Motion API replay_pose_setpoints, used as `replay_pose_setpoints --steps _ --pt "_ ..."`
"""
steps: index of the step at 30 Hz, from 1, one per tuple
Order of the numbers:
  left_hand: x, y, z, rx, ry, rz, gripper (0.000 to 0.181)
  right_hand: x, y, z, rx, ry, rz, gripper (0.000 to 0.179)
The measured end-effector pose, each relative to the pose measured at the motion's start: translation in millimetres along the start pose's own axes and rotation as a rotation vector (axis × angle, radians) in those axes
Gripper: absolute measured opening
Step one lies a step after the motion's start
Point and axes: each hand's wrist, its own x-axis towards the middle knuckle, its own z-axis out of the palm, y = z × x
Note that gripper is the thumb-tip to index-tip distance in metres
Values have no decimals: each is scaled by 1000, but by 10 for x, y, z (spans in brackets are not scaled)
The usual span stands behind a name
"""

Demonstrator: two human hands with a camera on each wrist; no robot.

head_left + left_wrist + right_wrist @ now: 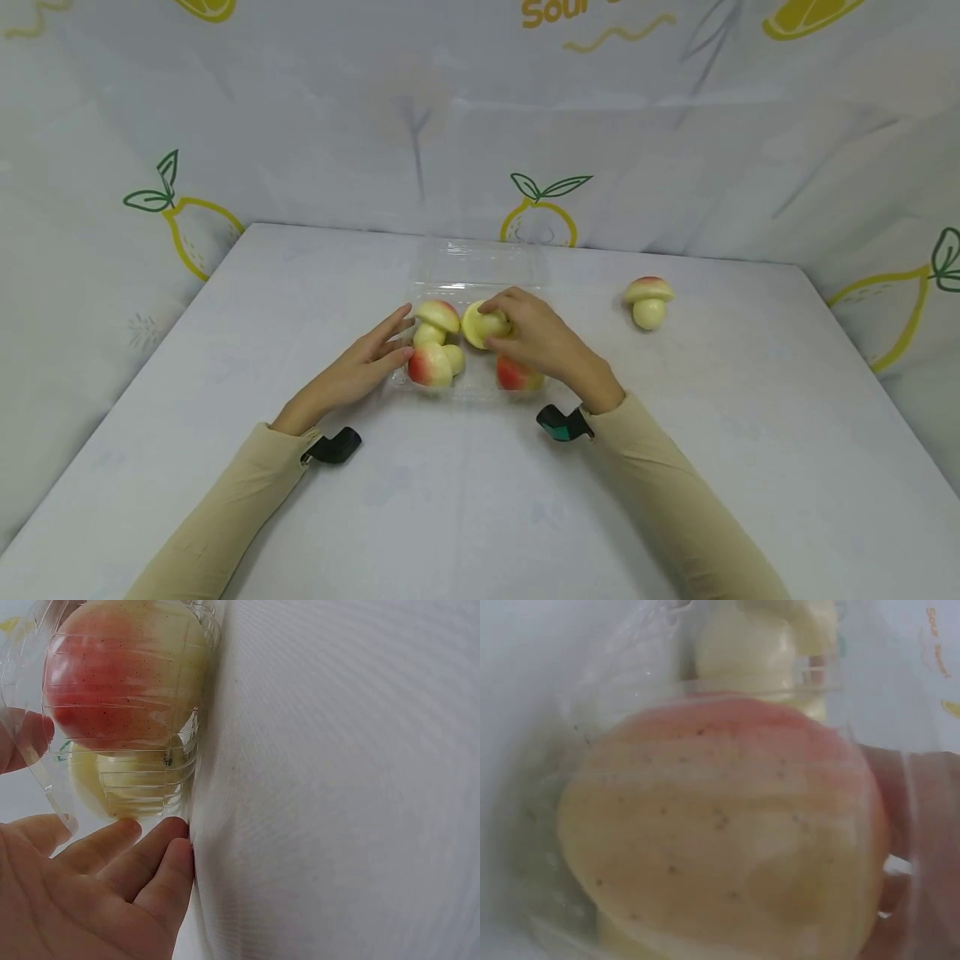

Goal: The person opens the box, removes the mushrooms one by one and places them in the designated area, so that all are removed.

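Right hand on a mushroom stem, left hand against the box

We see the clear plastic box (472, 385) towards the far edge of the surface (450, 508), its lid (480, 265) tipped back; the right hand (536, 333) pinches the held mushroom (474, 327) by its stem, over the box's far half, the cap turned left; the left hand (360, 362) rests at the box's left wall, fingers nearly straight and gripping nothing. Two more mushrooms fill the box's left corners, a far one (435, 320) and a near one (431, 367); a red-capped one (517, 374) sits at its near right corner; a loose one (649, 303) stands between the box and the surface's far right corner. We judge the mushrooms light, stiff and slightly slippery, best taken by the stem; the box looks thin and easily bent, so we would steady it lightly.
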Motion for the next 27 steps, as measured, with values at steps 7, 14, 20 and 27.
replay_pose_setpoints --steps 7,14,20,27 --pt "4 3 6 -11 -4 3 70 42 23 58 -84 0 -26 40" --pt "8 5 14 -16 -5 14 70 22 19 67 -83 20 -54 35" --pt "8 7 16 -19 -5 20 70 -7 3 59 -50 31 -45 36" --pt "1 -1 12 -19 -1 6 69 -45 -10 19 6 54 -52 39"
